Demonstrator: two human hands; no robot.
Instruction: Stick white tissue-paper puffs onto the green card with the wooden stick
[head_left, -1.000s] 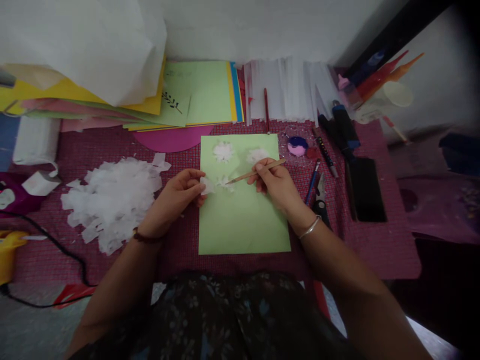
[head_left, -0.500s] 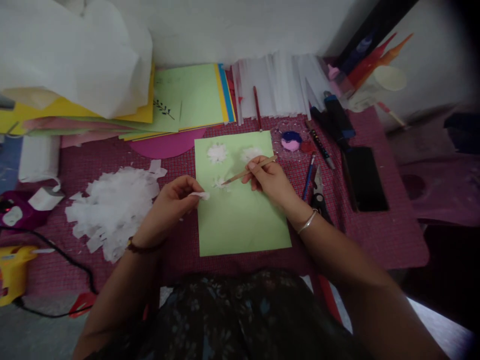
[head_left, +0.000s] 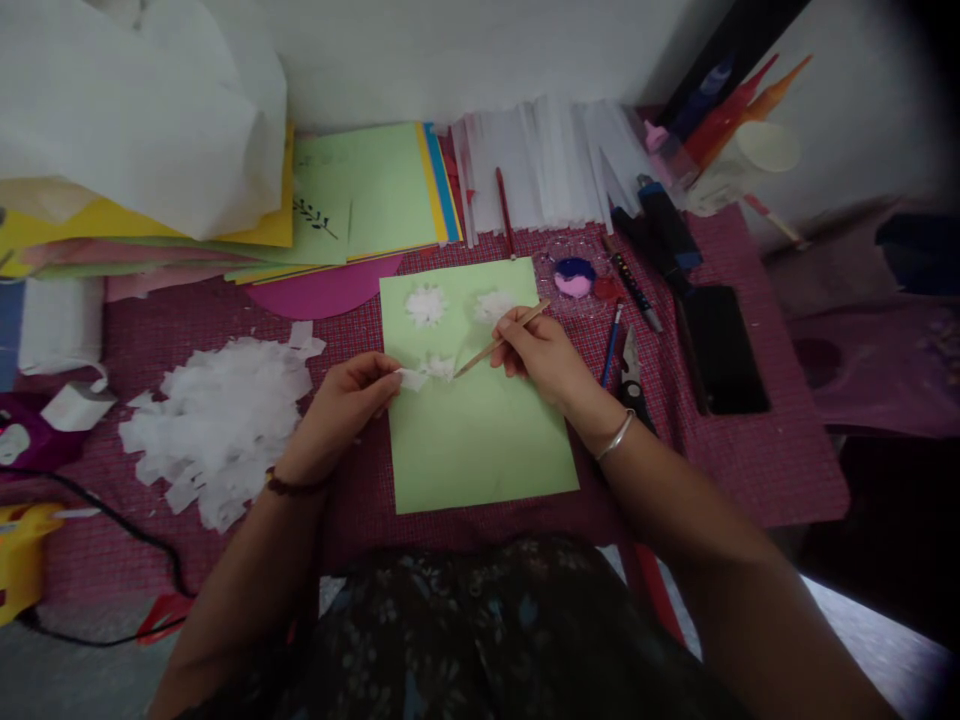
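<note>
A green sheet (head_left: 480, 440) lies on the cloth-covered table. Two white paper tufts, one at the upper left (head_left: 426, 305) and one at the upper right (head_left: 493, 304), sit on it, with a smaller tuft (head_left: 439, 368) below them. My left hand (head_left: 352, 400) pinches a small white paper piece (head_left: 413, 379) at the sheet's left edge, close to the smaller tuft. Between the fingertips of my right hand (head_left: 536, 350) is a thin wooden stick (head_left: 487, 352), its tip beside the smaller tuft's right side.
White paper pieces (head_left: 225, 420) are heaped at the left. Behind the sheet are coloured papers (head_left: 390, 190) and white strips (head_left: 547, 165). A paint palette (head_left: 574, 278), scissors (head_left: 631, 375) and a black phone (head_left: 726, 350) lie at the right; a yellow tool (head_left: 26, 550) is far left.
The white piece in my left hand has come closer to the smaller tuft. The stick's tip has moved slightly right and down. The whole view has shifted slightly.
</note>
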